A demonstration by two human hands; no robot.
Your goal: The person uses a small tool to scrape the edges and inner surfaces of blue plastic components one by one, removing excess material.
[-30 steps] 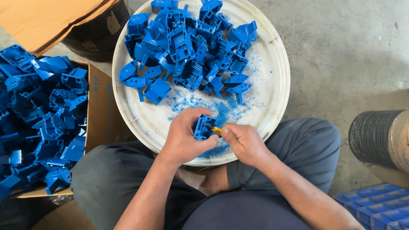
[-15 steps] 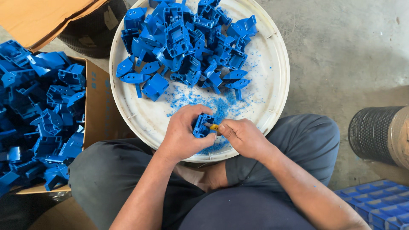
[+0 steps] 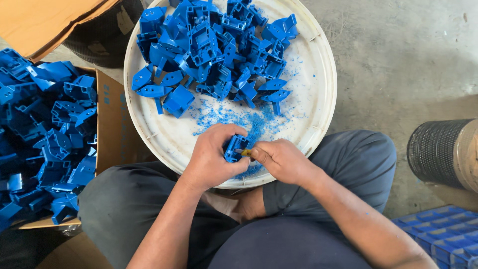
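My left hand [image 3: 213,158] grips a small blue plastic part [image 3: 234,147] over the near rim of a round white tray [image 3: 164,134]. My right hand [image 3: 280,160] holds a small yellow-handled tool [image 3: 246,153] with its tip against the part. A heap of the same blue plastic parts [image 3: 214,50] lies on the far half of the tray. Blue shavings [image 3: 239,117] are scattered on the tray between the heap and my hands.
A cardboard box [image 3: 110,119] at the left is filled with more blue parts [image 3: 45,134]. A dark ribbed cylinder [image 3: 438,152] stands at the right, a blue crate [image 3: 443,234] at the bottom right. My knees in grey trousers flank the tray on a concrete floor [image 3: 408,60].
My hands and the blue part have stayed at the tray's near rim, shifting only slightly. The view has moved a little.
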